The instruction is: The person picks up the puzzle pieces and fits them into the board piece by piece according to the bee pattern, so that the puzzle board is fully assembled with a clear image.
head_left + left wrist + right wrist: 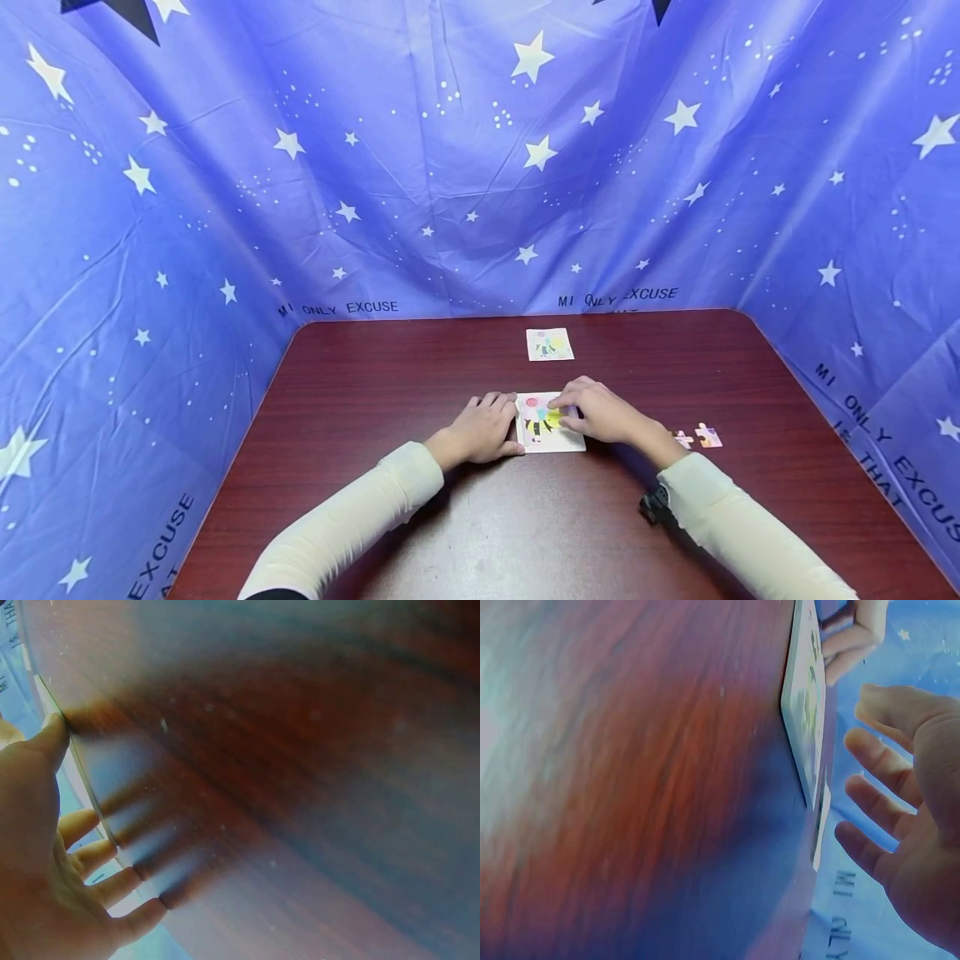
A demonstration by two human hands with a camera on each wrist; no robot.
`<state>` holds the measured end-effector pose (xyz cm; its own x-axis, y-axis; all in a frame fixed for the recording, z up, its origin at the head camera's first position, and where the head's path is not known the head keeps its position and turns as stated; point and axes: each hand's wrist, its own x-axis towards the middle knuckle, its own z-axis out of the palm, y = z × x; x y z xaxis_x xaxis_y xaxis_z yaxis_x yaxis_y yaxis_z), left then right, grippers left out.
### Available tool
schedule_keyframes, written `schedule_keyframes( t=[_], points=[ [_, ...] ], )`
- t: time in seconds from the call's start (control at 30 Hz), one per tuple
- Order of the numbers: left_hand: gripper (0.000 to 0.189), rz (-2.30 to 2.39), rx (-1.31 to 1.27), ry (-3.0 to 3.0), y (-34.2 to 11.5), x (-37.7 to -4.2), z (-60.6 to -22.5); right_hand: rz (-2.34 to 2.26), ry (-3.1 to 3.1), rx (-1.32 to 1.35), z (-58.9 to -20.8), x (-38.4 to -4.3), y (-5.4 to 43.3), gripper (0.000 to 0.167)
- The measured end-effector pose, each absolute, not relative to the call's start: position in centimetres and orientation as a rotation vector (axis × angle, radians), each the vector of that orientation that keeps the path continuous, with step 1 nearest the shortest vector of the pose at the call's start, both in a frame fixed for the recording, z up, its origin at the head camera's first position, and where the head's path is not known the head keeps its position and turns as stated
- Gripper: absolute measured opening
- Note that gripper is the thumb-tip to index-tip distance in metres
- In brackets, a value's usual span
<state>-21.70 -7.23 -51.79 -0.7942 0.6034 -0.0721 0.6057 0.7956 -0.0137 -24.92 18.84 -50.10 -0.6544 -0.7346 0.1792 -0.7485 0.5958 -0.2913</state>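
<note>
In the head view a small square picture puzzle point(553, 450) with a pale border lies on the table. It shows a yellow and black striped figure and a pink-red round shape. My left hand point(487, 427) rests at its left edge, fingertips down on the table, thumb near the lower left corner. Over the puzzle's right side hovers my right hand point(603, 412), index finger and thumb apart above the picture. The right wrist view shows that hand's fingers point(881, 806) loosely bent beside the puzzle point(804, 705), with nothing between them.
Beyond the puzzle lies a square card point(550, 344) with a similar picture. Loose jigsaw pieces point(707, 435) are right of my right wrist, one partly behind it. A blue star-patterned curtain point(450, 167) surrounds the dark red wooden table point(360, 375).
</note>
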Motion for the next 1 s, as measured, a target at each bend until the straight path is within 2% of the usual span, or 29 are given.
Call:
schedule_keyframes(
  t=[0.6, 1.0],
  points=[
    [0.063, -0.065, 0.985, 2.906, -7.2, -21.8, -51.7, 0.496, -2.887, 1.183, -49.9, -25.4, 25.7, 0.031],
    [0.062, -0.074, 1.002, 2.921, -7.3, -21.6, -51.9, 0.475, -2.896, 1.033, -49.9, -24.1, 30.3, 0.030]
  ],
)
